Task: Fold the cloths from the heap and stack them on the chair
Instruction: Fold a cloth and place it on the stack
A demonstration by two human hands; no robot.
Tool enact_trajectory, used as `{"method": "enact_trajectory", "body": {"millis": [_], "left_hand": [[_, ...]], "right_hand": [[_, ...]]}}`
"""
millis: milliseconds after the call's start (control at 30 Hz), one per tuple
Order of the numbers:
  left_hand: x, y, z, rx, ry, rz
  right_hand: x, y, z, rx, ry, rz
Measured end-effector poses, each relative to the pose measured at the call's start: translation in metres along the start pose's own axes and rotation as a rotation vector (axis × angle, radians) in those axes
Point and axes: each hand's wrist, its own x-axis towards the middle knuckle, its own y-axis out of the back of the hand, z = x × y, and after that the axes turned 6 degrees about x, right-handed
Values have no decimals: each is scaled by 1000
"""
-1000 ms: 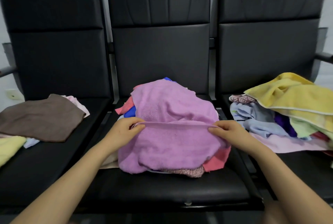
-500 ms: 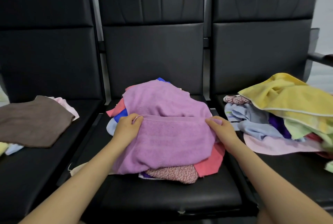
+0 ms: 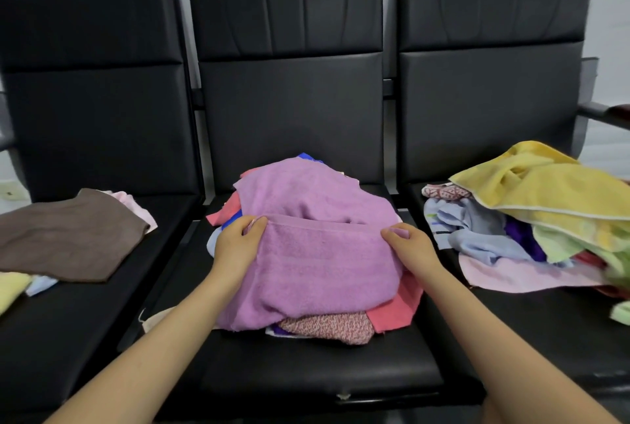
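Note:
A purple towel (image 3: 317,253) lies on top of a pile of cloths on the middle black chair (image 3: 306,376). Its near half is folded over, with the hem running across between my hands. My left hand (image 3: 237,243) pinches the hem's left corner and my right hand (image 3: 410,246) pinches the right corner. Under the towel show a coral cloth (image 3: 397,309), a red patterned cloth (image 3: 327,326) and a bit of blue cloth (image 3: 306,156). A loose heap with a yellow towel (image 3: 545,185) on top fills the right chair.
On the left chair lies a flat brown cloth (image 3: 68,232) over pink, pale yellow and light blue pieces. The right heap also holds light blue (image 3: 477,232), green, dark purple and pale pink cloths. An armrest (image 3: 606,113) sticks out at far right. Chair backs stand behind.
Both hands have carried the towel's hem away from me over the pile, widening the folded near half. My view has shifted slightly.

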Motion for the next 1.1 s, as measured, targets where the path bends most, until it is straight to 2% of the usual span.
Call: {"method": "enact_trajectory", "body": {"millis": [133, 267, 400, 500, 600, 700, 933, 1033, 1100], "left_hand": [[-4, 3, 2, 0, -39, -22], [-5, -1, -2, -7, 6, -103], [-4, -8, -3, -22, 16, -99], [-4, -10, 0, -53, 43, -98], [-6, -7, 3, -29, 12, -76], [-13, -1, 5, -11, -46, -70], [-27, 23, 14, 57, -94, -38], [-42, 37, 21, 75, -139, -38], [-58, 46, 24, 104, -163, -104]], "right_hand": [[-7, 7, -5, 130, 3, -77], [-10, 17, -7, 277, 64, -116], [-6, 16, -6, 296, 13, -171], [-5, 15, -10, 336, 41, -164], [-5, 10, -13, 201, 104, -175], [-9, 11, -12, 122, 40, -198], [-42, 21, -45, 337, 69, -178], [-65, 36, -57, 424, 56, -290], [-83, 51, -58, 448, -12, -422]]}}
